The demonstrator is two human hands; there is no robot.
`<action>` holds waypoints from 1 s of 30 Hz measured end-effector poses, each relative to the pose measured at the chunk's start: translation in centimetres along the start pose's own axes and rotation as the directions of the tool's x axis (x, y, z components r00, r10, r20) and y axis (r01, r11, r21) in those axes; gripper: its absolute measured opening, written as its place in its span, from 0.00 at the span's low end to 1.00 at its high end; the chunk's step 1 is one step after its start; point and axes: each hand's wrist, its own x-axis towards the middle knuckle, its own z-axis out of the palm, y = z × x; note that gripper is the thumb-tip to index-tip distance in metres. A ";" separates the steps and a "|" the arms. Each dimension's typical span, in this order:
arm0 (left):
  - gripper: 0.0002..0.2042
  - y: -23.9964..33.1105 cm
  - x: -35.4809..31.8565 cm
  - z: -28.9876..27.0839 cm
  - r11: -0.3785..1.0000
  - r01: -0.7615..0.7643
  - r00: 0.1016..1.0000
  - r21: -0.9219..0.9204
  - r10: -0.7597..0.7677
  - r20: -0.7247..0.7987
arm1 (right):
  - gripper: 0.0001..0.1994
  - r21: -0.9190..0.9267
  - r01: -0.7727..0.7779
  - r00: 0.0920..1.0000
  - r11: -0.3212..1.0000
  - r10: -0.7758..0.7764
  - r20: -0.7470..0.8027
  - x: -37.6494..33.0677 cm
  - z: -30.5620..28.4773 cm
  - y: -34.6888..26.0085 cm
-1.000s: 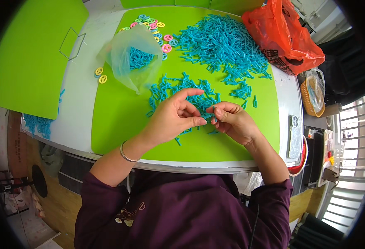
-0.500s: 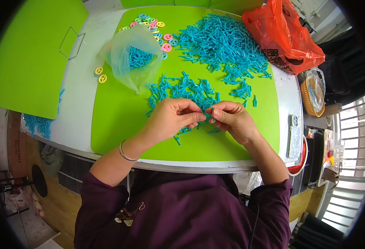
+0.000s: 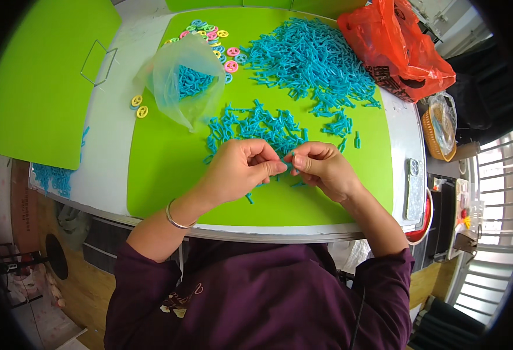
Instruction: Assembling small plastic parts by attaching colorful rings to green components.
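Note:
Over the near side of a loose pile of small teal plastic pieces (image 3: 256, 122), my two hands meet fingertip to fingertip. My left hand (image 3: 239, 169) is closed in a pinch, thumb against the curled fingers; what it grips is mostly hidden by those fingers. In my right hand (image 3: 321, 166), thumb and forefinger pinch a small teal plastic piece (image 3: 293, 156), of which only a bit shows. Both hands are just above the green mat (image 3: 169, 186). One stray teal piece (image 3: 249, 198) lies below my left fingers.
A larger heap of teal pieces (image 3: 309, 58) covers the far middle. Left of it stand a translucent plastic bag (image 3: 169, 81) holding teal parts and several pastel wheel-shaped rings (image 3: 231, 66). A red plastic bag (image 3: 396, 52) sits far right, a phone (image 3: 413, 189) at the right edge.
My right hand has shifted slightly left, bringing its fingertips closer to my left hand's. The teal piece between its fingers now shows less. The piles look the same.

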 end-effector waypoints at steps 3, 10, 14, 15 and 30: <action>0.04 0.4 -0.1 -0.5 0.998 0.051 0.993 0.044 -0.055 0.103 | 0.07 -0.093 -0.046 0.998 0.995 0.049 0.029 -0.2 0.0 -0.3; 0.06 -0.4 -0.4 1.3 0.996 -0.088 0.990 0.007 0.088 -0.110 | 0.07 0.197 0.064 0.998 0.978 -0.065 -0.003 0.0 0.3 0.5; 0.06 0.6 -0.3 0.0 0.997 0.036 0.999 0.067 -0.039 0.039 | 0.07 0.045 0.026 0.998 0.999 -0.028 0.054 -0.3 0.0 -0.1; 0.06 0.5 -0.3 0.0 0.997 0.037 0.998 0.067 -0.039 0.038 | 0.07 0.026 -0.009 0.998 1.000 0.007 0.065 -0.3 0.0 -0.1; 0.05 0.4 -0.8 0.4 0.989 -0.127 0.989 0.082 0.132 -0.069 | 0.05 0.064 0.134 0.989 0.989 -0.138 0.056 -0.6 0.6 0.8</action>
